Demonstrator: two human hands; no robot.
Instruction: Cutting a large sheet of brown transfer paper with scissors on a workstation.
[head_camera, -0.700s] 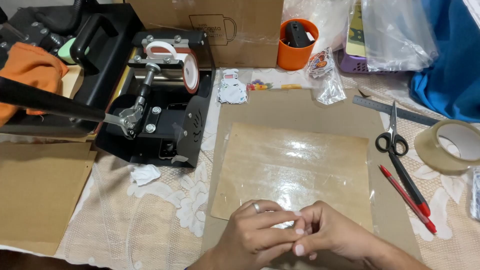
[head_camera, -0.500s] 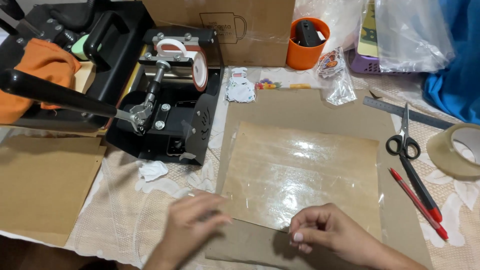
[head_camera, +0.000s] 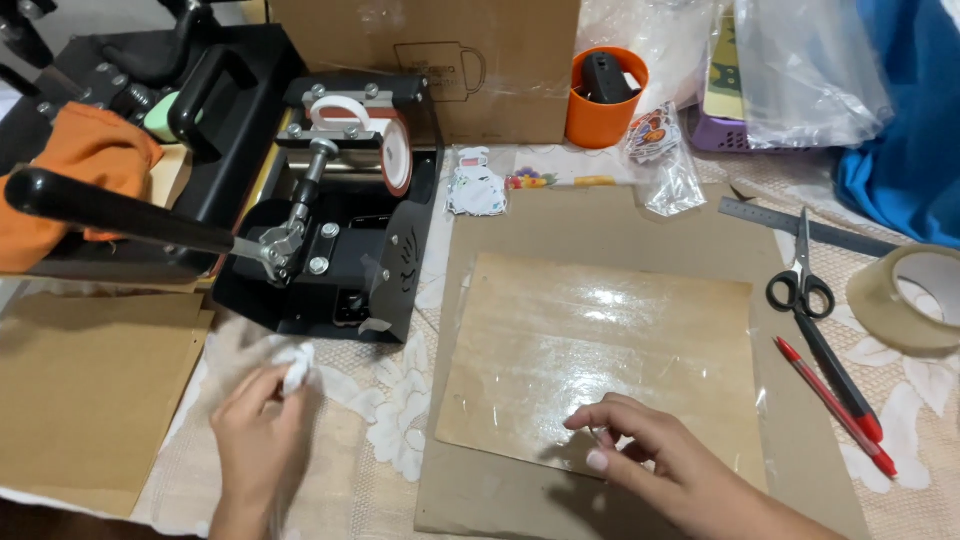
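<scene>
Left hand (head_camera: 262, 425) moved out, fingers pinching paper scrap (head_camera: 296, 366)

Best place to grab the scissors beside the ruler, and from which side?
Take the scissors by the black handle loops, coming from above on the near side. They lie flat on the brown board with the loops toward the person and the blades pointing away over the metal ruler; the two pens lie just below the loops.

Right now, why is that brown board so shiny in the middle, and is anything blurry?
In the head view, a lamp above glares white off the clear film on the brown board; the left hand with its crumpled white scrap looks slightly smeared; the right hand casts a soft shadow.
</scene>
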